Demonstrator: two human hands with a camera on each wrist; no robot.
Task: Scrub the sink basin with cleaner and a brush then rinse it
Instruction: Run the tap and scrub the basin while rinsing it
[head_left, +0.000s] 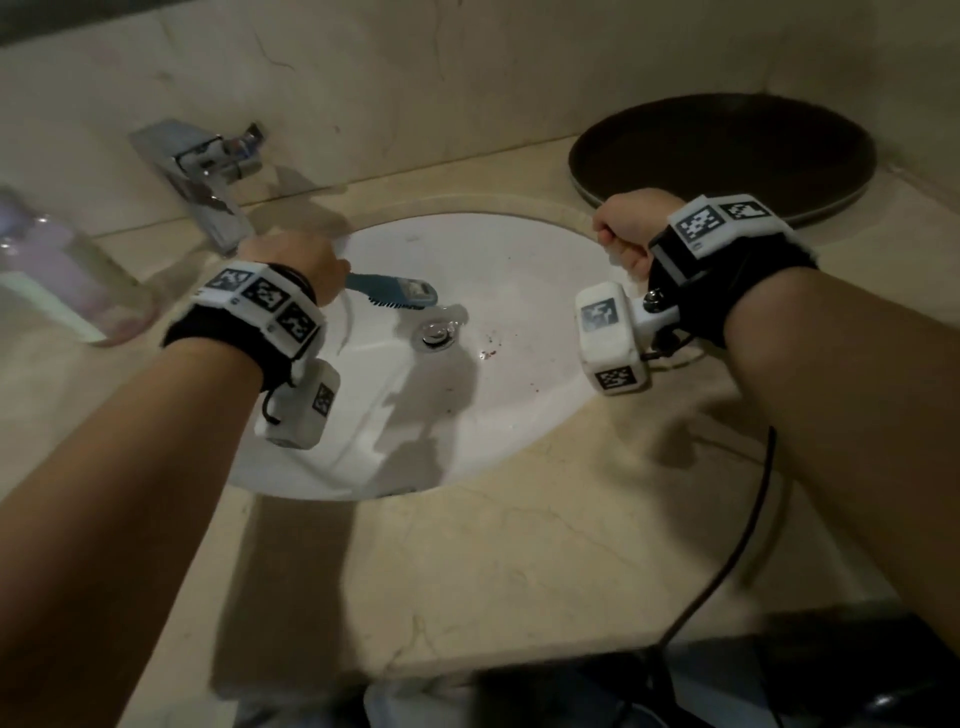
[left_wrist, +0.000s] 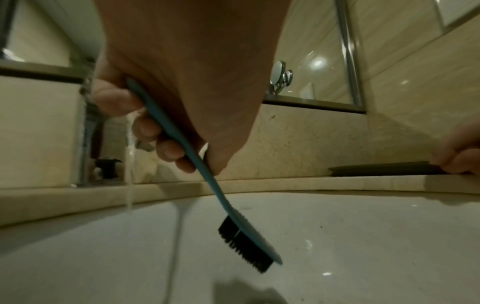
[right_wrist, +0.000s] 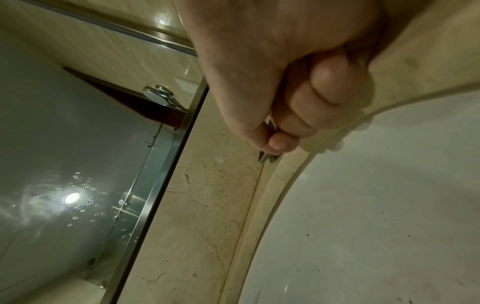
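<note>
the marble counter (head_left: 493, 545) carries a white oval sink basin (head_left: 519, 405) set into it, with a chrome faucet (head_left: 208, 192) at the back left and water running from it in a thin stream (left_wrist: 129, 164). a dark round tray (head_left: 727, 156) sits on the counter at the back right, and a blurred clear bottle (head_left: 67, 270) stands at the left edge. dark specks (head_left: 488, 353) lie on the basin floor just right of the drain (head_left: 435, 332).

the left hand (head_left: 296, 260) has its fingers curled round the handle of a blue brush (head_left: 395, 293) with black bristles, and the brush head hovers above the basin just behind the drain; whether the bristles touch the porcelain cannot be told. the right hand (head_left: 623, 228) is a closed fist at the basin's back right rim, seemingly pinching some small dark thing (right_wrist: 267, 158) that is too hidden to name.

this looks like the scrub or early rinse step, as grime remains. the next move likely calls for pressing the bristles down onto the specks and sweeping them toward the drain.
</note>
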